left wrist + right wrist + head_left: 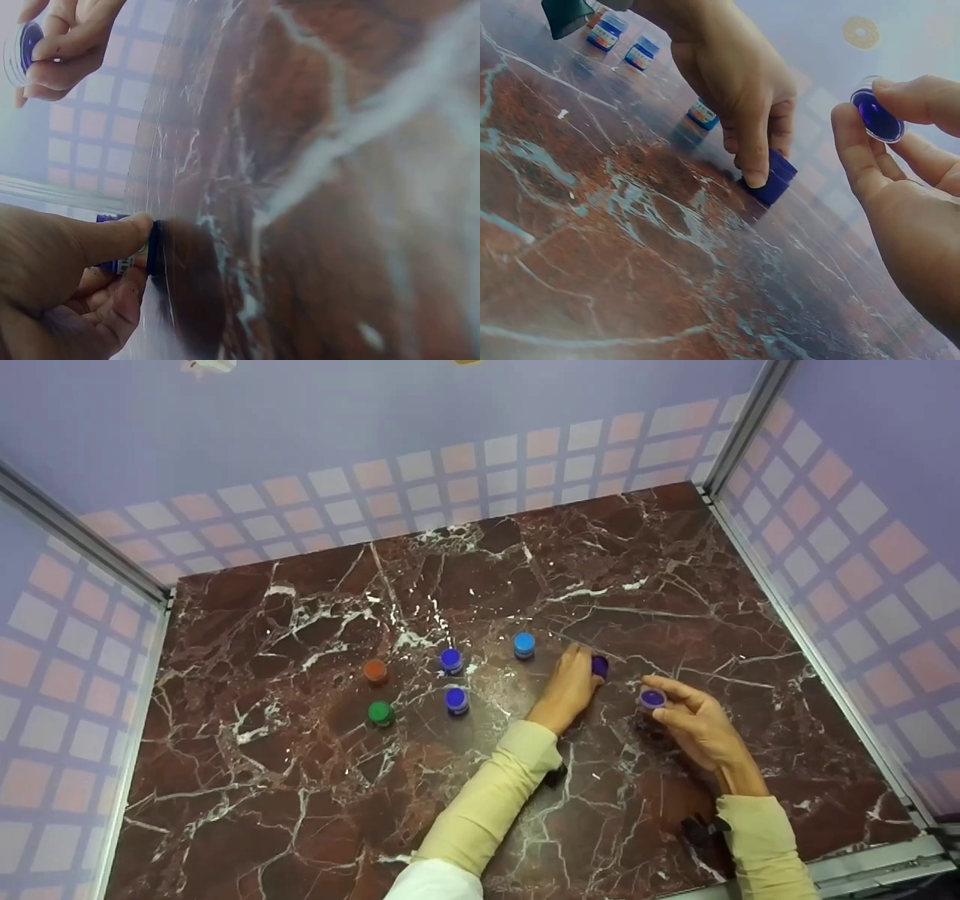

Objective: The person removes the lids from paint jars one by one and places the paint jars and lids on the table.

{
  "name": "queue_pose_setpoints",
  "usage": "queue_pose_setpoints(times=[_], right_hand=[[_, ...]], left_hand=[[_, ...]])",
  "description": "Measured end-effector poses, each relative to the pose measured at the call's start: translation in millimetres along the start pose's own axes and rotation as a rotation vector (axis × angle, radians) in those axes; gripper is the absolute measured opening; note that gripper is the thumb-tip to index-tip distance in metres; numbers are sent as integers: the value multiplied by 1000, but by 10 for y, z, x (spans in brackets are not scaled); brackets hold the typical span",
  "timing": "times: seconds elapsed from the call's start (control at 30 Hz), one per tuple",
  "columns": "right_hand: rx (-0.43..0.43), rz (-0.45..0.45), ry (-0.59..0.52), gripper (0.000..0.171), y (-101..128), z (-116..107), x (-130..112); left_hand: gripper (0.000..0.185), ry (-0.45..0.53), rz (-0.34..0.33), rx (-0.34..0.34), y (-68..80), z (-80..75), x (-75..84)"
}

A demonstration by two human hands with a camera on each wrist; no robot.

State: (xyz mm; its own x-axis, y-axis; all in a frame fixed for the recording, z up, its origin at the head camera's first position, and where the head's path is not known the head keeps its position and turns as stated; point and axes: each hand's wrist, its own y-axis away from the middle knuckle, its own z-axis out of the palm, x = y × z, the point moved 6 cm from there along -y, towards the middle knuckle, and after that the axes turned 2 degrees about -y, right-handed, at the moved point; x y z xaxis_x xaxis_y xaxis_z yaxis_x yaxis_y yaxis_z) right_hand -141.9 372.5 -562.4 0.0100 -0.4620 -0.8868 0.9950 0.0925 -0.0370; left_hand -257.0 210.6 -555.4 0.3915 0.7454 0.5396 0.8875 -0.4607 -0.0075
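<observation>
My left hand [570, 682] grips a small purple paint jar [599, 667] standing on the table. In the left wrist view, thumb and fingers pinch the jar [155, 247] around its labelled side, its dark end against the tabletop. Raised a little to the right, my right hand [697, 724] pinches a small round clear lid [652, 699] with purple on its inner face. The right wrist view shows this lid [877, 116] tilted between thumb and fingers, apart from the purple jar [776, 180].
Left of my hands stand a light blue jar [524, 645], two dark blue jars [451, 661] [456, 700], an orange jar [376, 671] and a green jar [381, 713]. Panels with a checked pattern [465, 476] border the marbled table [300, 780] at the back and sides.
</observation>
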Motion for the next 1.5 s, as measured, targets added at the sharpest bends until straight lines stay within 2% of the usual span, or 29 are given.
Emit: queue_pose_setpoints(times=[0.17,0.5,0.8,1.03,1.3,1.5], right_hand=[[23,-2,26,49,-4,-23,-1],[-70,-18,45,46,2,-14,15],[-47,-16,73,44,-16,-23,6],[31,-1,114,43,-62,-52,10],[166,13,192,41,-85,-47,-16],[253,28,297,44,-139,-26,-46]], left_hand=[[36,18,1,26,-118,-4,-4],[39,101,-75,40,-273,15,-60],[39,124,-103,64,-422,21,-46],[41,126,-145,60,-516,27,-71],[39,117,-118,92,-564,36,-80],[39,109,-104,110,-557,46,-93]])
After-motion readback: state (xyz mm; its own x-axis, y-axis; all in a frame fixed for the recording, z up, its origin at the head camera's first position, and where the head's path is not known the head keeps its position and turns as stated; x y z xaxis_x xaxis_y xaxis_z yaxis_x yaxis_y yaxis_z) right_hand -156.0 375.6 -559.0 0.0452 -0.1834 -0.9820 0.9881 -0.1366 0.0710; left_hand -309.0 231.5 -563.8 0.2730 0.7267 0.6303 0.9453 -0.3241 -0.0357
